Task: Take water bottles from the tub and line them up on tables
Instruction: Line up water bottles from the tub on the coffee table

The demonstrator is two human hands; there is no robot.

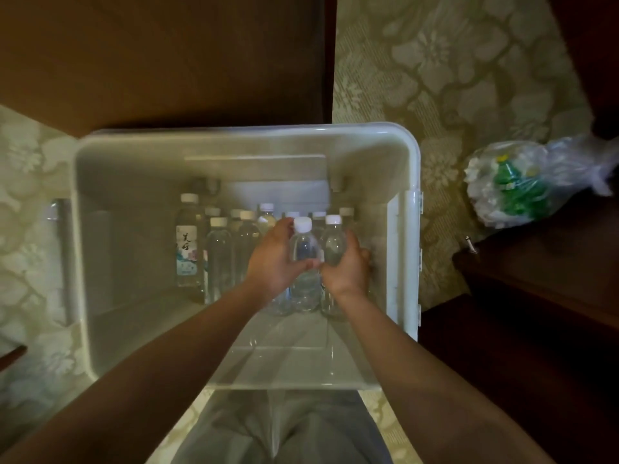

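Note:
A translucent white plastic tub (234, 142) stands on the patterned carpet below me. Inside it stand several clear water bottles with white caps, clustered toward the right half. Both my arms reach down into the tub. My left hand (271, 259) grips a clear bottle (304, 244) around its upper body, thumb across the front. Beside it, my right hand (348, 269) wraps around a neighbouring clear bottle (333, 242). A labelled bottle (187, 249) with a white and blue label stands at the left of the cluster.
A dark wooden table (160, 61) lies beyond the tub's far rim. Another dark wooden piece of furniture (536, 296) stands to the right. A clear plastic bag (522, 185) holding a green bottle lies on the carpet at right. The tub's left half holds no bottles.

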